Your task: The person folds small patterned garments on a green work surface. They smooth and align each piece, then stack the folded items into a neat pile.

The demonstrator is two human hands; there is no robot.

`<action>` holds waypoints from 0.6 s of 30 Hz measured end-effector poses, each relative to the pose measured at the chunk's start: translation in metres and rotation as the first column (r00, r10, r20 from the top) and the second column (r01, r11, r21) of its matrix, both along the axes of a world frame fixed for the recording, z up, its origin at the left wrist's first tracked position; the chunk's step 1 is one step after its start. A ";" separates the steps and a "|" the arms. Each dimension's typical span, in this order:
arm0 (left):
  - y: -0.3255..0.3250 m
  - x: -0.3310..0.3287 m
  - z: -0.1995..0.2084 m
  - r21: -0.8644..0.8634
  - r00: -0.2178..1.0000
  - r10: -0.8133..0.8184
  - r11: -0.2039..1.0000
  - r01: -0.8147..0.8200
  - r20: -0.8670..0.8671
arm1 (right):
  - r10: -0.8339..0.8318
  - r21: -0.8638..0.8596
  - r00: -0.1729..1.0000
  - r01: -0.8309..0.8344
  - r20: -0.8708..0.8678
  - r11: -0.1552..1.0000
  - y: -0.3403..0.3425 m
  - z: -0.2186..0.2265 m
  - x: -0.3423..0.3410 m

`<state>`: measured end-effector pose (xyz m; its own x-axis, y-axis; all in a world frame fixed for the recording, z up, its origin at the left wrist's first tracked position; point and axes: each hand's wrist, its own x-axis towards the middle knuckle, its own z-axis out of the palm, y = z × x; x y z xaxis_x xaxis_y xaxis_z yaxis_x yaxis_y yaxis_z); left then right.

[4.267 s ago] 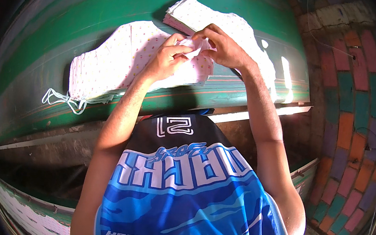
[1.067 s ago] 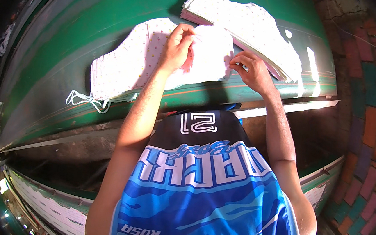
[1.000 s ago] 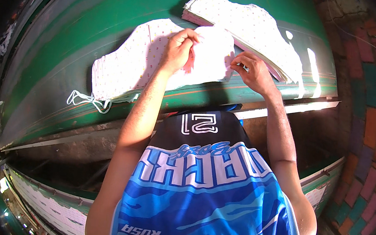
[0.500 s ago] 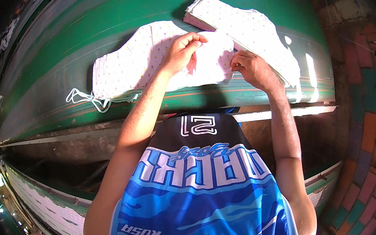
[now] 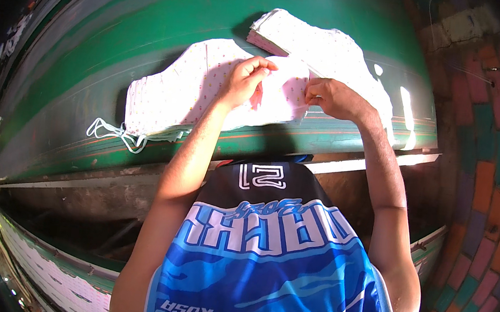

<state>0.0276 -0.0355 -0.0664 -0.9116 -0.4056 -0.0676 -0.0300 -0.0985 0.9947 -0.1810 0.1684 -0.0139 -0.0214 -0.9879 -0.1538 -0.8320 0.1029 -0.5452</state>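
Note:
Two stacks of cut fabric pieces, white with small coloured dots, lie on a green table [image 5: 121, 53]. The nearer stack [image 5: 172, 85] has curved edges, and a loop of pale cord [image 5: 116, 134] sticks out at its lower left corner. My left hand [image 5: 247, 85] is over the middle of this stack, fingers curled in and thumb against them; whatever they pinch is hidden. At the stack's right edge, my right hand [image 5: 332, 98] pinches the edge of the top fabric piece [image 5: 286, 90] between thumb and fingers. Strong sunlight washes out part of the cloth.
The farther fabric stack [image 5: 327, 46] lies beyond my right hand, its layered edges showing pink in shade. A pale ledge [image 5: 376, 162] runs along the table's near side. Beneath is a dark gap with a white-and-green panel [image 5: 58, 270]. Coloured bricks [image 5: 487, 197] pave the right side.
The whole view has shifted slightly, so the table and stacks sit a little lower. Both hands keep nearly the same place on the near stack, with no clear change of grip.

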 end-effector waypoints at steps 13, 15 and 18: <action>-0.001 -0.004 -0.005 -0.043 1.000 -0.005 0.999 0.005 -0.006 | 0.064 -0.141 0.998 -0.061 0.020 0.988 0.009 -0.003 0.006; -0.001 -0.002 -0.007 -0.024 1.000 -0.019 1.000 0.019 -0.002 | 0.029 -0.154 0.999 -0.023 0.036 0.988 0.013 -0.010 0.009; 0.000 -0.003 -0.007 -0.026 1.000 -0.012 1.000 0.012 0.009 | 0.007 -0.173 0.999 0.000 0.038 0.985 0.013 -0.015 0.008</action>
<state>0.0247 -0.0358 -0.0733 -0.9158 -0.3963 -0.0654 -0.0398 -0.0724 0.9966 -0.1728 0.1812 -0.0291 -0.0154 -0.9997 0.0184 -0.8103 0.0017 -0.5859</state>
